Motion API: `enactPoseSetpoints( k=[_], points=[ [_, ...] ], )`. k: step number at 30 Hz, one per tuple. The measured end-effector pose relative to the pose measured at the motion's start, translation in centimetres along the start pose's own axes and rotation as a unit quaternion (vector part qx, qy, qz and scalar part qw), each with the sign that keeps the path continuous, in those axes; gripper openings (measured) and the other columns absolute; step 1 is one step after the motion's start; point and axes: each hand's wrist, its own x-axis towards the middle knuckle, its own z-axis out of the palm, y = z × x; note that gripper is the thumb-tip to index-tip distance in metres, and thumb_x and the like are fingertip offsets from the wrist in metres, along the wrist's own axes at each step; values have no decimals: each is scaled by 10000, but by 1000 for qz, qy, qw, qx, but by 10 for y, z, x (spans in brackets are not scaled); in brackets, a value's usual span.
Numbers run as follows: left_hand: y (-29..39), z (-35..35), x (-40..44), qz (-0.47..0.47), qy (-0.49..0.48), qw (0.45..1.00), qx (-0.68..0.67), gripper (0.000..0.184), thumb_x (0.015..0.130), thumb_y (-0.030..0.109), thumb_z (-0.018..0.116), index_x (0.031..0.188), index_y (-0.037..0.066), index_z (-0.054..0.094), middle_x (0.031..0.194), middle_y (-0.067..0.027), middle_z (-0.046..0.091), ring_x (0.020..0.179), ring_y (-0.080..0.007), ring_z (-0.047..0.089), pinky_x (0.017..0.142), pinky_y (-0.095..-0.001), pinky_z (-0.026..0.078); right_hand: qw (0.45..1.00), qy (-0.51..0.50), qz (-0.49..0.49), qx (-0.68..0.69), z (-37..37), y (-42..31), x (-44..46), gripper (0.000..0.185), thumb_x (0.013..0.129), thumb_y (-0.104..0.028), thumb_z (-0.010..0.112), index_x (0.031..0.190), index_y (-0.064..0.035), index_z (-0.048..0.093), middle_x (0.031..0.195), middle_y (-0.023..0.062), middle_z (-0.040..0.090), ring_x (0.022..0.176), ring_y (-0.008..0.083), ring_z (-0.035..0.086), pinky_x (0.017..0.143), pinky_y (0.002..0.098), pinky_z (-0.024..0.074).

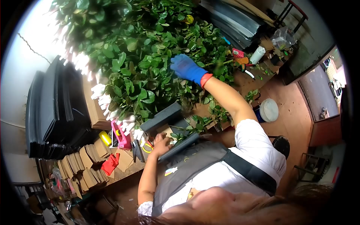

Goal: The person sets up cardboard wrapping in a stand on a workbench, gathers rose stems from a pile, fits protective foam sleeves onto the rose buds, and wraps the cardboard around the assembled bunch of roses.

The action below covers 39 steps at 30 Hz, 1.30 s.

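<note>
My right hand (pixel 186 69), in a blue glove with a red cuff, reaches over a large heap of leafy green stems (pixel 131 63). Its fingers are extended onto the leaves, with the tips partly lost among them. White-sleeved heads (pixel 101 93) line the heap's left side. Nearer my body, my bare left hand (pixel 162 145) rests at the end of a dark grey corrugated trough (pixel 179 147), fingers apart and bent over something whitish. A few leafy stems (pixel 185 138) lie in this trough. Close to my left hand are yellow-handled scissors (pixel 147 147) and a black clip-like tool (pixel 138 150).
On the left stand dark sheet stacks (pixel 56 112) and folded brown cardboard pieces (pixel 84 161). A pink tool (pixel 120 135), a yellow roll (pixel 105 138) and a red glove (pixel 110 164) lie nearby. To the right are a white bottle (pixel 257 55), a bucket (pixel 269 110) and a doorway.
</note>
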Motion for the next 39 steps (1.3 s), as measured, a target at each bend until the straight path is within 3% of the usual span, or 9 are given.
enactPoseSetpoints(
  k=[3, 7, 11, 12, 19, 23, 27, 29, 39],
  points=[
    [1, 1, -1, 2, 9, 1000, -13, 363, 806, 344, 793, 1132, 192, 744, 1382, -141, 490, 1346, -350, 385, 1121, -469, 309, 954, 153, 19, 259, -5, 18, -11, 167, 905, -279, 657, 1010, -150, 641, 996, 80, 650, 926, 311, 654, 794, 448, 519],
    [2, 1, 0, -1, 16, 1000, -27, 335, 810, 382, 774, 1094, 205, 760, 1396, -130, 482, 1360, -355, 376, 1136, -481, 279, 957, 193, 65, 205, -40, 26, -7, 163, 914, -257, 643, 1024, -137, 634, 984, 89, 654, 911, 324, 666, 798, 446, 535],
    [-6, 8, 2, 6, 15, 1000, -26, 326, 822, 389, 767, 1093, 208, 762, 1385, -128, 490, 1352, -351, 379, 1131, -485, 282, 990, 132, -29, 35, -9, 16, -5, 352, 860, -295, 703, 1176, -147, 654, 1268, 97, 622, 1152, 303, 605, 968, 449, 484],
    [-4, 7, 2, -1, 18, 1000, -18, 321, 826, 387, 763, 1093, 209, 762, 1379, -126, 494, 1359, -346, 372, 1129, -492, 281, 998, -45, 37, -12, -8, -1, 2, 405, 836, -312, 731, 1195, -137, 665, 1397, 111, 546, 1310, 299, 489, 1073, 454, 399],
    [-7, 8, 1, -8, 17, 999, -28, 343, 828, 395, 759, 1115, 207, 758, 1425, -132, 477, 1387, -347, 354, 1135, -497, 280, 975, 215, 47, 35, 53, -42, -51, 108, 754, -155, 640, 842, -135, 699, 986, 100, 617, 1077, 313, 582, 941, 442, 466],
    [-6, 14, 3, -22, 16, 999, -32, 361, 823, 408, 767, 1118, 200, 759, 1435, -130, 472, 1390, -353, 358, 1130, -487, 309, 992, 26, 124, 22, 29, -56, -70, 64, 750, -136, 674, 810, -151, 691, 954, 93, 620, 1030, 280, 606, 868, 447, 485],
    [0, 9, -1, -27, 13, 999, -17, 346, 829, 389, 779, 1114, 193, 760, 1411, -134, 486, 1358, -362, 397, 1119, -464, 340, 993, 101, 9, 52, 15, 5, -17, 228, 810, -110, 646, 1028, -173, 659, 944, 79, 662, 878, 317, 668, 766, 450, 523],
    [1, 6, 1, -29, 16, 999, -17, 338, 832, 387, 777, 1111, 196, 762, 1408, -133, 486, 1354, -359, 397, 1121, -464, 333, 998, -41, -1, 54, -30, 20, 18, 233, 841, -96, 641, 1061, -173, 654, 1058, 84, 693, 1010, 299, 681, 831, 446, 537],
    [1, 8, -2, -25, 22, 998, -58, 319, 826, 367, 770, 1089, 188, 755, 1452, -132, 458, 1395, -371, 341, 1131, -504, 294, 988, -138, 59, 34, -46, -1, 33, 650, 783, -338, 782, 1358, -147, 547, 1268, 119, 609, 1150, 299, 621, 994, 426, 496]
  ],
)
